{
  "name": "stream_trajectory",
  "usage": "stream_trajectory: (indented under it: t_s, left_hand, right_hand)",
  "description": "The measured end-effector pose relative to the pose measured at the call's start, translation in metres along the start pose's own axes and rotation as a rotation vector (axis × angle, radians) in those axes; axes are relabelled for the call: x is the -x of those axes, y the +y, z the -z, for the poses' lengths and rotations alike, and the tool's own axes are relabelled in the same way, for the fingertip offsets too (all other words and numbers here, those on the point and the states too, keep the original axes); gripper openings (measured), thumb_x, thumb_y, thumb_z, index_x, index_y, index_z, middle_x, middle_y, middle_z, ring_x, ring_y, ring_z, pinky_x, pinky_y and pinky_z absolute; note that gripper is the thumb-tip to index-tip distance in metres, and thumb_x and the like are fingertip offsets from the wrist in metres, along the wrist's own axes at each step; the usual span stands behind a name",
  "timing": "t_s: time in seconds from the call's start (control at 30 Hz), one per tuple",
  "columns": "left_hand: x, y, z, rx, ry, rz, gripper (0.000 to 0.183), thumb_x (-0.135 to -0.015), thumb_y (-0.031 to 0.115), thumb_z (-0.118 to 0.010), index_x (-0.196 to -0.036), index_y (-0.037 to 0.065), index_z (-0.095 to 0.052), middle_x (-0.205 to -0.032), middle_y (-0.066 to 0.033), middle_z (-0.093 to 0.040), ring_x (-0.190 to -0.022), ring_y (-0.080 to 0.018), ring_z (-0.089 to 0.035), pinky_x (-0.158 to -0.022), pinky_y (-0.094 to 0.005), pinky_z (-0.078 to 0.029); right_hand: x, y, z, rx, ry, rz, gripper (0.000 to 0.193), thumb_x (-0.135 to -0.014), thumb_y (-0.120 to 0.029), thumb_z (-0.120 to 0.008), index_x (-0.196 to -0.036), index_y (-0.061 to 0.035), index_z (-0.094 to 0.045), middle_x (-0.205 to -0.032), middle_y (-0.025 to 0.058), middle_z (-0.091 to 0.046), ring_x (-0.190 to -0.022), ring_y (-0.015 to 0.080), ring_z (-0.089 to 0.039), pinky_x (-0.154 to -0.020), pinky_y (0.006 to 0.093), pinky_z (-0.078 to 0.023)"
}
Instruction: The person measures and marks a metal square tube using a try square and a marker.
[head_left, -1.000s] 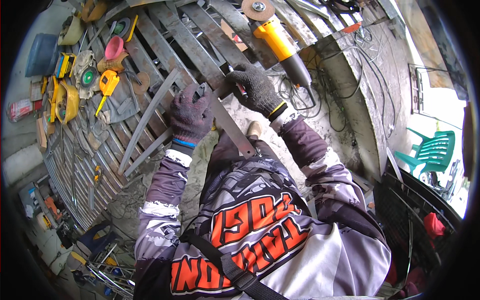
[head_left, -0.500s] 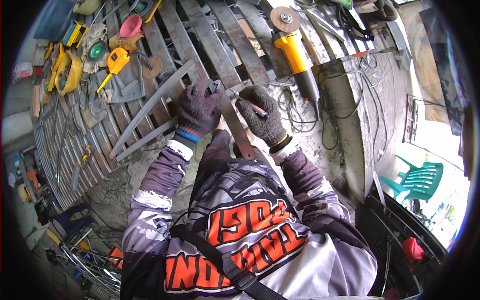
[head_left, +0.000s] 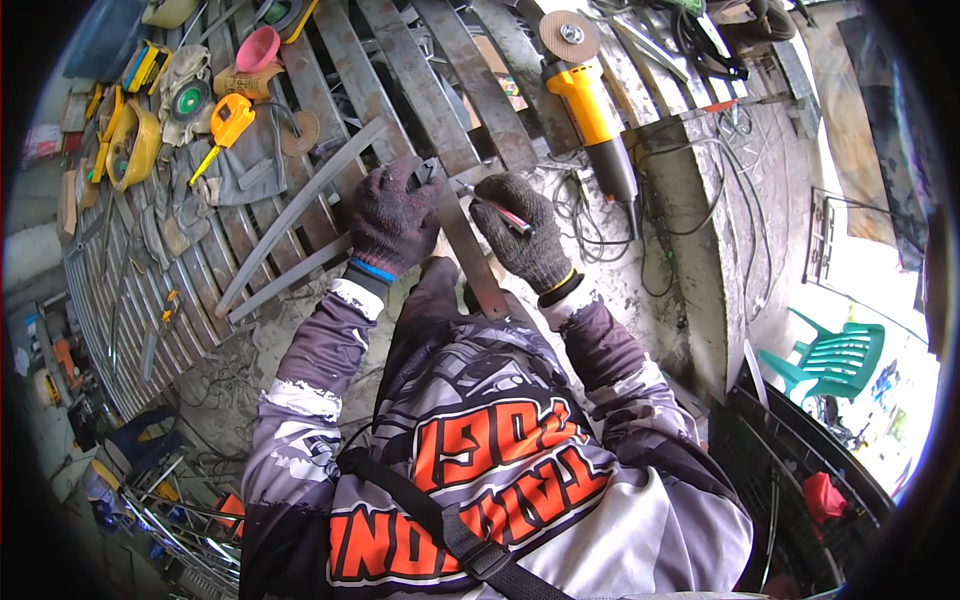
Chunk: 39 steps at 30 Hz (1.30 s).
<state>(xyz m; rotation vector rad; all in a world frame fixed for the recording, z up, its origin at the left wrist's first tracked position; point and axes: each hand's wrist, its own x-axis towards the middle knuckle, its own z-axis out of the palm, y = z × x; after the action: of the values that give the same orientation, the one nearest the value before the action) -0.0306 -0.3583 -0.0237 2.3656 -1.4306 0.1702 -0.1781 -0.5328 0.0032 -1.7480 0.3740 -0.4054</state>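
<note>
Both of my hands wear dark knit gloves. My left hand [head_left: 393, 218] is closed around a small grey metal piece [head_left: 426, 172], pressed at the far end of a flat steel bar [head_left: 472, 258]. That bar runs back toward my body, and a hole shows near its near end. Just right of the bar, my right hand [head_left: 524, 232] grips a slim red-and-white pen [head_left: 510, 217]. The pen's tip points left at the bar's far end; whether it touches the steel is too small to tell.
Steel slats form the worktable [head_left: 405, 60]. A yellow angle grinder [head_left: 588, 112] lies ahead to the right, beside looped black cords [head_left: 600, 235]. Left are a yellow tape measure [head_left: 231, 120], a pink cup [head_left: 259, 50] and loose metal strips [head_left: 300, 215]. A green chair [head_left: 840, 360] stands at far right.
Hardly anything differs. Both hands keep their hold on the metal piece and the pen; the whole view has shifted very slightly.
</note>
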Motion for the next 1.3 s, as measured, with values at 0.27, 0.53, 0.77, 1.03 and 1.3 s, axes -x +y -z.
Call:
stream_trajectory:
  t_s: [0.27, 0.53, 0.77, 1.03, 1.3]
  left_hand:
    - [-0.001, 0.003, 0.004, 0.009, -0.003, 0.002, 0.040, -0.076, 0.023, -0.074, -0.116, 0.018, -0.076, -0.132, -0.0141, -0.060, -0.116, -0.0403, -0.057, -0.096, -0.0558, -0.049]
    - [-0.004, 0.005, 0.006, 0.026, 0.066, -0.025, 0.014, -0.084, 0.023, -0.074, -0.094, 0.012, -0.075, -0.130, -0.0155, -0.062, -0.114, -0.0417, -0.060, -0.092, -0.0564, -0.050]
    - [-0.003, 0.004, 0.005, 0.030, 0.027, -0.016, 0.029, -0.076, 0.020, -0.074, -0.105, 0.016, -0.075, -0.132, -0.0144, -0.060, -0.115, -0.0410, -0.058, -0.093, -0.0559, -0.049]
    - [0.000, -0.001, 0.000, 0.017, 0.026, -0.006, 0.043, -0.074, 0.021, -0.074, -0.116, 0.019, -0.077, -0.134, -0.0133, -0.060, -0.119, -0.0402, -0.057, -0.099, -0.0545, -0.049]
    - [-0.002, 0.002, 0.006, 0.021, 0.021, -0.026, 0.048, -0.078, 0.016, -0.073, -0.126, 0.018, -0.071, -0.136, -0.0162, -0.059, -0.119, -0.0428, -0.059, -0.097, -0.0560, -0.047]
  right_hand:
    - [-0.004, 0.010, -0.006, 0.091, -0.020, 0.071, 0.024, -0.096, -0.018, -0.075, -0.113, -0.0033, -0.070, -0.101, 0.0200, -0.074, -0.093, 0.0389, -0.075, -0.080, 0.0422, -0.058]
    - [-0.006, 0.011, -0.010, 0.108, -0.020, 0.067, 0.021, -0.097, -0.019, -0.075, -0.111, -0.0042, -0.069, -0.097, 0.0201, -0.073, -0.090, 0.0410, -0.074, -0.077, 0.0437, -0.058]
    - [-0.006, 0.010, -0.006, 0.060, -0.038, 0.023, 0.021, -0.096, -0.019, -0.075, -0.109, -0.0038, -0.070, -0.094, 0.0193, -0.073, -0.085, 0.0382, -0.075, -0.076, 0.0420, -0.057]
    - [0.008, 0.005, 0.009, 0.044, -0.097, -0.028, 0.017, -0.096, -0.015, -0.076, -0.103, 0.0001, -0.072, -0.094, 0.0156, -0.074, -0.085, 0.0272, -0.073, -0.078, 0.0375, -0.056]
    - [-0.037, 0.011, 0.011, 0.676, -0.088, 0.257, 0.042, -0.083, -0.005, -0.070, -0.124, -0.0152, -0.069, -0.112, 0.0168, -0.062, -0.107, 0.0411, -0.065, -0.081, 0.0517, -0.057]
